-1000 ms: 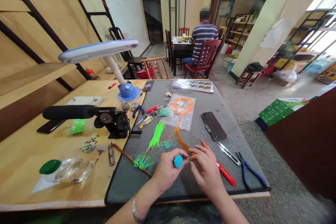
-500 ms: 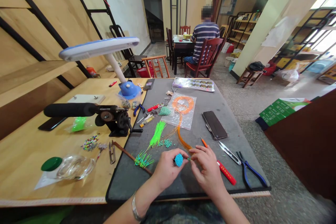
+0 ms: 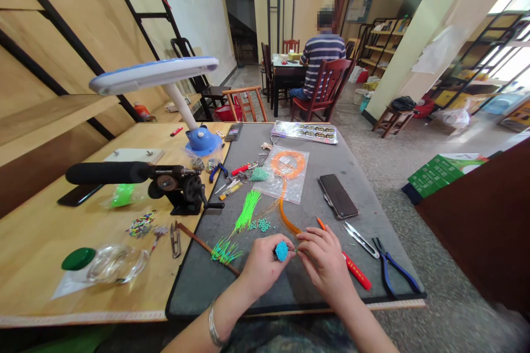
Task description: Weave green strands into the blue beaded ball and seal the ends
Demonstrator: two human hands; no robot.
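Observation:
My left hand point(image 3: 260, 267) is closed around a round bundle whose turquoise beaded end point(image 3: 281, 251) faces up toward me. Close beside it, my right hand point(image 3: 325, 265) has thumb and fingertips pinched together on a thin strand, of which only a small green bit shows between the hands. An orange bunch of line point(image 3: 285, 215) runs from a plastic bag to just behind my right fingers. Bright green strands point(image 3: 247, 209) and loose turquoise beads point(image 3: 262, 224) lie beyond my left hand. More turquoise-tipped green strands point(image 3: 226, 252) rest across a brown stick.
Right of my hands lie a red marker point(image 3: 356, 271), thread snips point(image 3: 362, 240), blue-handled pliers point(image 3: 395, 270) and a phone point(image 3: 338, 197). On the left stand a black hand-cranked winder point(image 3: 182, 190), a blue-based lamp point(image 3: 201, 139) and a coil of clear line point(image 3: 118, 265). A person sits farther back.
My right hand has moved slightly closer to the left one, so less of the thin strand shows between them. The left hand keeps its hold on the bundle.

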